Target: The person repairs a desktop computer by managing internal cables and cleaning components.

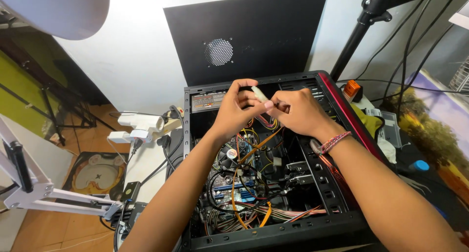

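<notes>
1. White plastic marks the small connector (259, 93), which is pinched between both hands above the open computer case (342, 115), toward twelve o'clock of the case's opening.
2. The left hand (237, 108) comes up from six o'clock with the forearm rising steeply; its fingers curl inward, thumb and forefinger closed on the connector's near end.
3. The right hand (300, 112) enters from four o'clock, wrist bent, knuckles upward, its fingertips pinching the connector from the three o'clock side. The two hands touch at the fingertips.
4. A braided pink bracelet (334, 142) circles the right wrist.
5. Beneath the hands lie the motherboard (234, 188) and a tangle of orange, yellow and black cables (254, 149).
6. At twelve o'clock, the removed black side panel (254, 32) with a round mesh vent leans against the wall.
7. At nine o'clock, a white power strip (139, 127) rests on the table.
</notes>
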